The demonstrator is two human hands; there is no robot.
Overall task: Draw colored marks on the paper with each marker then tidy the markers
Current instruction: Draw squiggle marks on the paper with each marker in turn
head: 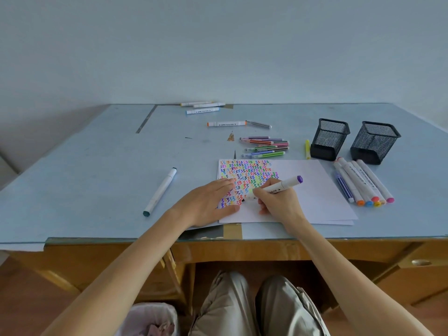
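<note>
A pale blue table (97,166) stands against a plain light wall, with a wooden desk front below its near edge. On it lies a white paper (315,190), its left part filled with rows of small zigzag marks in many colours.

The right hand (278,202) grips a white purple-capped marker (278,186), fingers curled round the barrel, the dark tip down on the paper at the lower edge of the coloured rows and the purple cap pointing up and to the right. Just left of that grip, the left hand (208,202) lies flat with straight fingers, pressing the paper's left edge.

Farther left of the grip, well apart, a teal-capped marker (160,191) lies alone on the table. To the right of the grip, past the paper's edge, a group of white markers (358,183) lies side by side with coloured ends toward the person. Beyond these stand two black mesh holders (331,138). Straight beyond the grip, a cluster of thin coloured pens (266,147) lies just above the paper, with a yellow pen (307,149) beside the nearer holder. More white markers (206,107) lie near the wall.
</note>
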